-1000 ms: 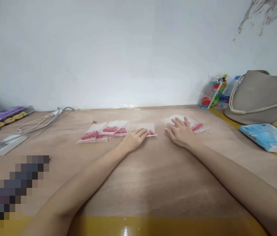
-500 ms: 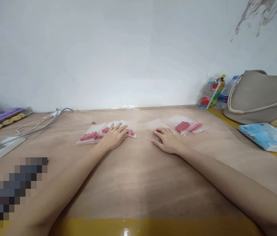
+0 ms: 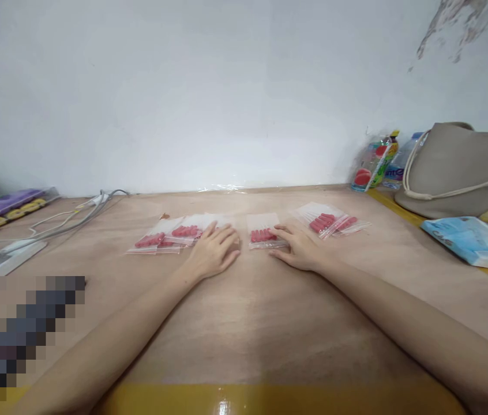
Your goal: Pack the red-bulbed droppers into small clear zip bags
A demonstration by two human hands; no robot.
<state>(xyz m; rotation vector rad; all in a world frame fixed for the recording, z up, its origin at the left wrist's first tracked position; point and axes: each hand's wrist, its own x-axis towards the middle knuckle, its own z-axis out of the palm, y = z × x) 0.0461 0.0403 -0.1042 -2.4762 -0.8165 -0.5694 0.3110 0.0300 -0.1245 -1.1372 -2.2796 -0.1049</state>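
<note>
Small clear zip bags holding thin white sticks with red ends lie on the wooden table. My left hand (image 3: 213,251) rests, fingers spread, over the right end of an overlapping row of these bags (image 3: 186,230); it hides part of them. A single bag (image 3: 263,233) lies flat between my hands, its red ends toward me. My right hand (image 3: 298,248) is at that bag's right edge, thumb and fingers apart, fingertips on or just over it. Behind and right of my right hand, more bags (image 3: 324,221) overlap at a slant.
Cables (image 3: 75,219) and a power strip (image 3: 19,256) lie at the left. On the right stand bottles (image 3: 376,164) and a grey bag (image 3: 464,167), with a blue packet (image 3: 471,239) in front. A white wall (image 3: 226,98) rises behind the table.
The single bag has moved left and toward me from under my right hand, and shows more fully. My left hand has shifted slightly right and nearer, its thumb now out.
</note>
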